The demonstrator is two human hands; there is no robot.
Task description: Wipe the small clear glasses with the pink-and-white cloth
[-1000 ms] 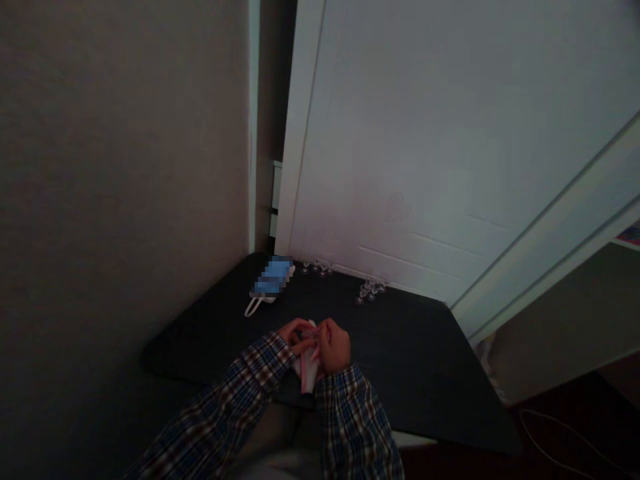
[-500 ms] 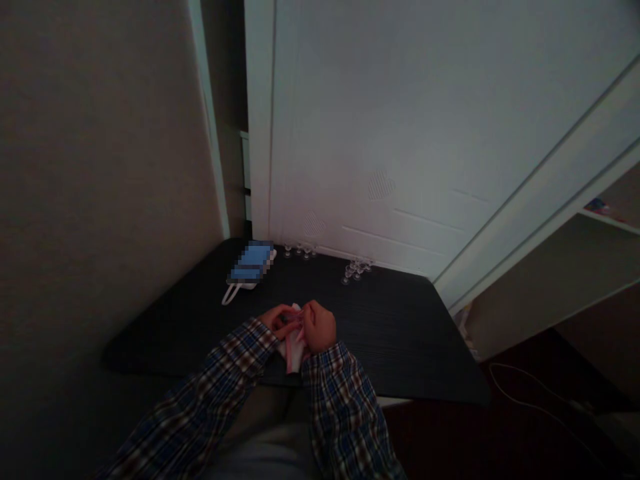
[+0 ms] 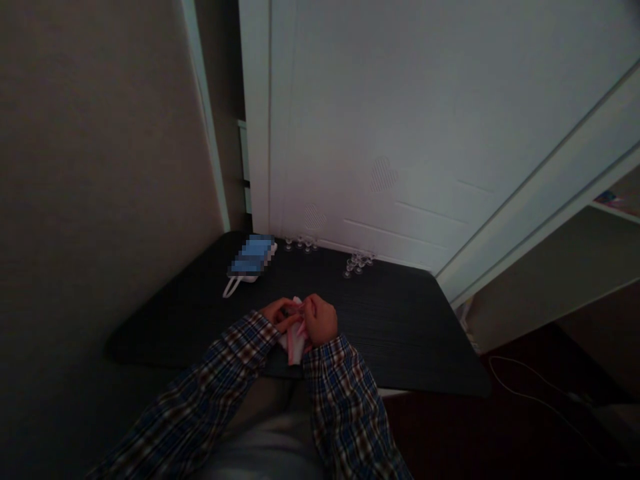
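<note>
Pink-and-white cloth [image 3: 296, 345] was between the hands, by black table's [image 3: 400, 333] near edge. Left hand [image 3: 278, 313] pinched it, right hand [image 3: 323, 321] closed on it. Blue-screened device [image 3: 253, 256] lay farther back; small clear glasses [image 3: 358, 264] stood near white panel [image 3: 400, 100].

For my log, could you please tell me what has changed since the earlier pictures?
Mainly the camera's view: the scene now sits farther left and higher in the picture than at first. Nothing was visibly grasped or let go: the left hand and right hand still hold the pink and white item. The phone-like device and small clear pieces stayed on the dark table.
</note>
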